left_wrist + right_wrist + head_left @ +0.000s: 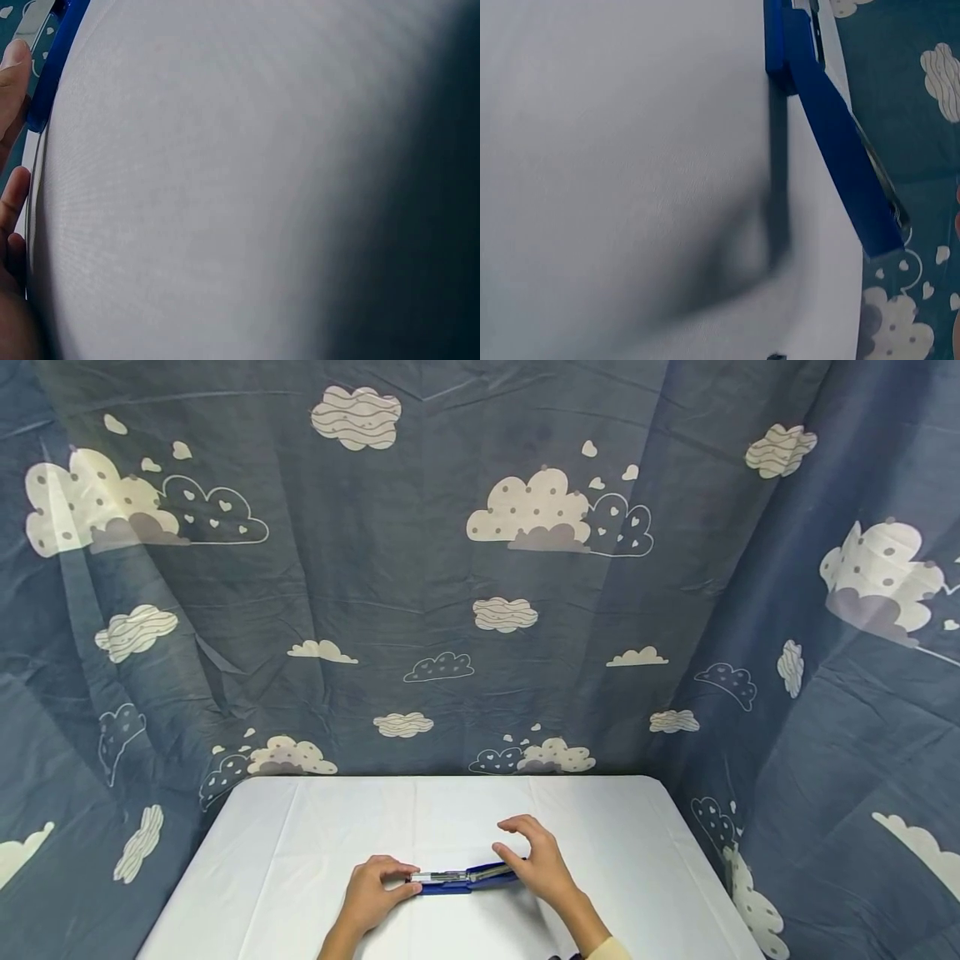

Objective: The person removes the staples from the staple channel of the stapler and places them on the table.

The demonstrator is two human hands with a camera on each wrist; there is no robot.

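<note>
A long, narrow blue hinged case point(446, 888) lies across the front of the table, unfolded into two halves. Slim clear and metallic pieces point(442, 877) show along its inside. My left hand point(367, 893) pinches the left end between thumb and forefinger; the left wrist view catches the blue edge point(56, 75) beside the thumb. At the right end, my right hand point(547, 868) is spread, thumb and forefinger apart with nothing between them. In the right wrist view, the right half point(844, 165) slants up from the hinge, casting a shadow on the table.
The table point(300, 827) has a white cover and rounded back corners. Behind it and along both sides hangs a dark blue curtain point(420, 568) with a cloud print. A pale yellow sleeve point(609, 950) shows at my right wrist.
</note>
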